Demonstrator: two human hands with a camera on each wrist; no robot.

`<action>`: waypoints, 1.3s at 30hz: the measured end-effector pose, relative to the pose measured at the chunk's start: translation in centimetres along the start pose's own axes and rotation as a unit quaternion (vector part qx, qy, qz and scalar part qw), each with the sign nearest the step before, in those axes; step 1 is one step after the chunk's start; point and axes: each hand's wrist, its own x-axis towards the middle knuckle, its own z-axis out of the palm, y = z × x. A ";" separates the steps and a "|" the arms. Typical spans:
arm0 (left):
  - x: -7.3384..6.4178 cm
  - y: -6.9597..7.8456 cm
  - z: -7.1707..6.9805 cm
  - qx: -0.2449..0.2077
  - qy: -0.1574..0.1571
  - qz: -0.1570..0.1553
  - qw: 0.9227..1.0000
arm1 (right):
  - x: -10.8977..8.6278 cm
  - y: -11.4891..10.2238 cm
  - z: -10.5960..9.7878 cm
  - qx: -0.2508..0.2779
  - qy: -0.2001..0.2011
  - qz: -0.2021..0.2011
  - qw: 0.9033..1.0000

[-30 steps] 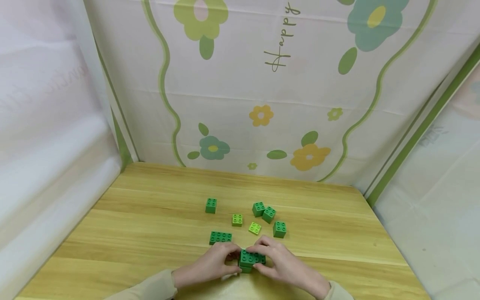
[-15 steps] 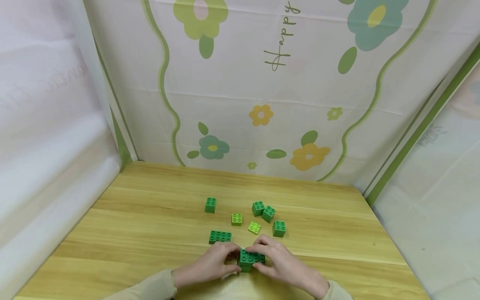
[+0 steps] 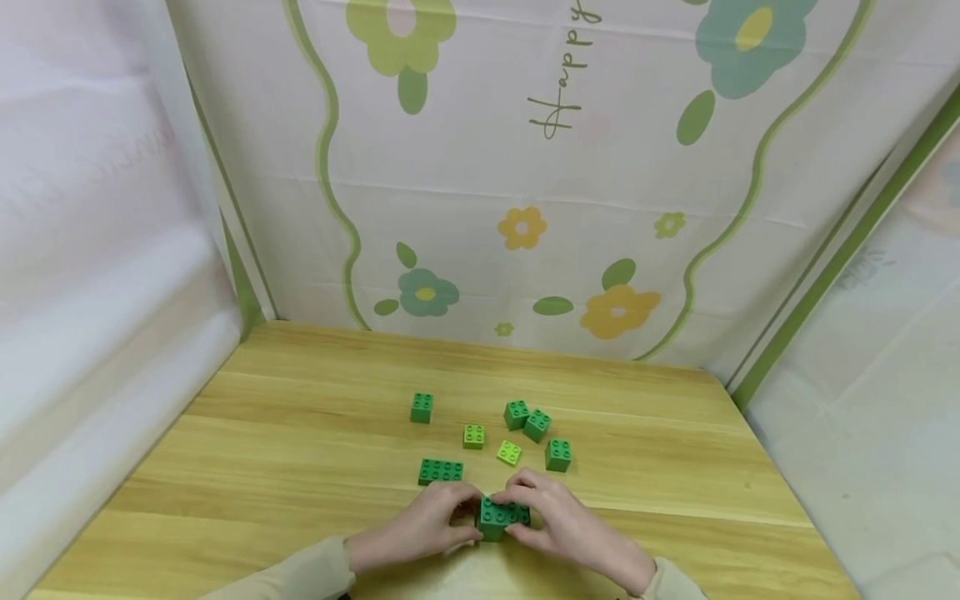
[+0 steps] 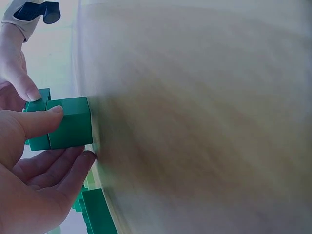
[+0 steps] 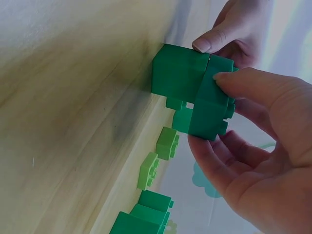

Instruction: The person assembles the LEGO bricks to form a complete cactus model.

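Observation:
At the front of the wooden table, a long green toy building brick (image 3: 502, 512) with studs sits on a smaller, taller green block (image 5: 178, 73). One end of the long brick overhangs to the right, and a thin seam shows between the two in the wrist views. My left hand (image 3: 431, 518) holds the stack at its left end, thumb on the near side across the seam and fingers on the far side. With thumb and fingers, my right hand (image 3: 553, 518) pinches the overhanging end of the long brick. Fingers partly cover its studs in the head view.
Another long green brick (image 3: 441, 472) lies just beyond my left hand. Farther back are two lime bricks (image 3: 473, 437) (image 3: 509, 452) and several green square bricks (image 3: 422, 407) (image 3: 558, 455). White printed cloth walls (image 3: 450, 167) enclose the table.
Both hands keep their hold in almost the same place. The line between the long brick and the block under it shows less in the head view than before.

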 end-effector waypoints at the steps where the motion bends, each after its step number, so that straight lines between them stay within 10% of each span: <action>1: 0.0 0.0 0.0 0.000 0.000 -0.001 1.000 | 0.0 0.0 0.0 -0.001 0.001 -0.001 1.000; 39: 0.0 0.1 0.0 -0.003 -0.001 -0.006 1.000 | -0.1 0.0 -0.6 0.020 0.003 0.002 1.000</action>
